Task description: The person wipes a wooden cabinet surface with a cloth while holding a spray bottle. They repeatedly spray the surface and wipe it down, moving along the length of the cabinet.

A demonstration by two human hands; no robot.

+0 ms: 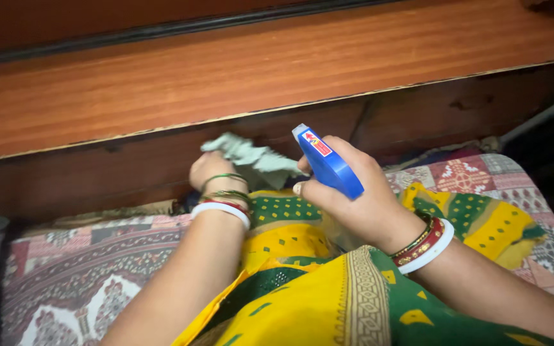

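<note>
Head view: my right hand (354, 198) was wrapped shut round a blue spray bottle (327, 161), long axis tilted up and left, its white tip aimed toward the dark wooden panel (129, 173) ahead. My left hand (209, 172), just left of the right and nearer the panel, was bunched tight on a pale green cloth (251, 160), pressed against the wood.
</note>
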